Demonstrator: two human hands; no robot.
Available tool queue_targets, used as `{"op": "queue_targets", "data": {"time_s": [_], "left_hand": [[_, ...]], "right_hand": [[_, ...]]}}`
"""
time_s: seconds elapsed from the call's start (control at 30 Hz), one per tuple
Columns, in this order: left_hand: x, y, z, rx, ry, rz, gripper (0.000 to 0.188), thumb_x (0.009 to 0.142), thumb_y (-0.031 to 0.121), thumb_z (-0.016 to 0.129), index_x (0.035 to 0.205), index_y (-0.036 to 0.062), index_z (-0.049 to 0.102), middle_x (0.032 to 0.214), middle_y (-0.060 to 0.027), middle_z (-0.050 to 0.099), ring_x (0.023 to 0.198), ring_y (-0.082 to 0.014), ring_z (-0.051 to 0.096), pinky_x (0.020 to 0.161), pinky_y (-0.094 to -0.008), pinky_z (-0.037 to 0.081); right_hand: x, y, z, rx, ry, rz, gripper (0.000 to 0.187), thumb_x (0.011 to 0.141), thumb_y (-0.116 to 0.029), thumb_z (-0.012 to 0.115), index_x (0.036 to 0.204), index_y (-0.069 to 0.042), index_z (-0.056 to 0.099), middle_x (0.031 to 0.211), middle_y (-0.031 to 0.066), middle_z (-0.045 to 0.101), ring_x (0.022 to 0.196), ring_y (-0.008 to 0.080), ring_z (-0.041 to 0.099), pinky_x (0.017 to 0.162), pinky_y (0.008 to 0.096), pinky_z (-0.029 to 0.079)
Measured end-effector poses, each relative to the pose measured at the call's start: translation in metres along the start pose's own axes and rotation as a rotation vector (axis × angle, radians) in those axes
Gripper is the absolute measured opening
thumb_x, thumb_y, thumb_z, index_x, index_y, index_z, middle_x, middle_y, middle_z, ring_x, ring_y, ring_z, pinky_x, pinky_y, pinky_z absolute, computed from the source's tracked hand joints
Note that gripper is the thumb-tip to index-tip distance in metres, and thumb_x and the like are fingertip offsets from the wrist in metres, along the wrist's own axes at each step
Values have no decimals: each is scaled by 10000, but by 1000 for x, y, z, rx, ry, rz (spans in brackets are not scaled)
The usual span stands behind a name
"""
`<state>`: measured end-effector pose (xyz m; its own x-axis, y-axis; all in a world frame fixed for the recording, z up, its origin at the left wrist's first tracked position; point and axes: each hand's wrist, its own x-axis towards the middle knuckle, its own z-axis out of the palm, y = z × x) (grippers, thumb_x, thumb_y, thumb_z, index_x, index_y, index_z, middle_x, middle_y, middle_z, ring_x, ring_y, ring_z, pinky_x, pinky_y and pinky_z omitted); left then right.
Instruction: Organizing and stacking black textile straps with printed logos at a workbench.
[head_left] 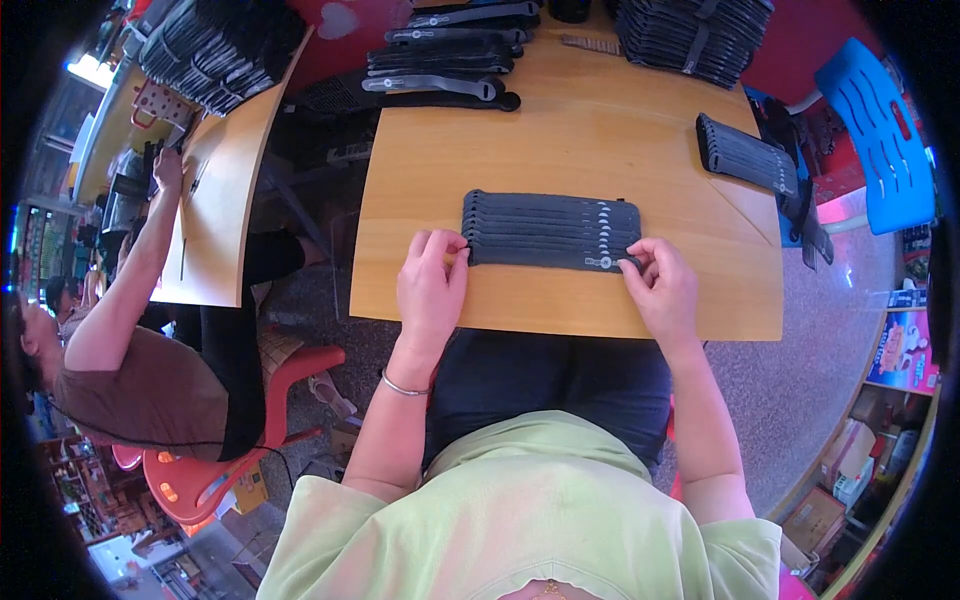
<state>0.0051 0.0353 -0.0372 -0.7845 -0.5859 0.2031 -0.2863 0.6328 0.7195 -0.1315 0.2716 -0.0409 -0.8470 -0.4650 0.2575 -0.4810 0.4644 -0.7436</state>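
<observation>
On the wooden table in front of me lies a flat row of overlapping black straps (540, 228), with rounded ends at the left and white printed marks near the right. My left hand (434, 280) pinches the left end of the strap nearest me. At the other end of that same strap, my right hand (662, 290) has thumb and fingers closed on its tip. The nearest strap lies along the row's front edge, stretched between both hands.
Loose black and grey straps (440, 88) are piled at the table's far left. Tied stacks (690, 40) stand at the far right, and a smaller bundle (745, 158) lies near the right edge. A blue plastic chair (880, 140) stands beyond. At left, a co-worker (150, 370) sits at another table (215, 230).
</observation>
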Motion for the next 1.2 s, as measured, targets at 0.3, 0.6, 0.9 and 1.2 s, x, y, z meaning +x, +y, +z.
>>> {"op": "queue_targets", "data": {"time_s": [0.3, 0.6, 0.9, 1.2], "left_hand": [[-6, -2, -1, 114, 76, 103, 86, 808, 37, 659, 889, 50, 634, 822, -90, 575, 602, -230, 606, 557, -329, 487], [-7, -3, -8, 115, 172, 81, 110, 765, 40, 701, 870, 35, 666, 753, -75, 584, 564, -183, 580, 537, -303, 479], [-24, 33, 13, 285, -263, 566, 577, 809, 288, 673, 1266, -23, 508, 1359, -187, 467, 1307, -324, 399, 1079, -430, 324], [-35, 36, 23, 480, -411, 456, 990, 813, 635, 493, 1392, -125, 233, 1479, -308, 171, 1401, -411, 146, 1141, -466, 152]], "right_hand": [[0, 0, 1, -8, 0, 9, 191, 753, -77, 713, 897, -49, 590, 731, 33, 575, 502, 118, 502, 512, 275, 431], [-1, 3, 1, 7, -2, 10, 205, 746, -57, 724, 899, -44, 589, 725, 37, 575, 493, 107, 496, 492, 265, 423], [0, 3, 0, 22, -3, 4, 205, 752, -52, 722, 908, -38, 589, 726, 38, 574, 497, 96, 495, 490, 254, 424], [-1, 2, 1, 48, -15, 28, 200, 763, -44, 711, 917, -35, 583, 754, 44, 587, 513, 100, 497, 504, 251, 430]]}}
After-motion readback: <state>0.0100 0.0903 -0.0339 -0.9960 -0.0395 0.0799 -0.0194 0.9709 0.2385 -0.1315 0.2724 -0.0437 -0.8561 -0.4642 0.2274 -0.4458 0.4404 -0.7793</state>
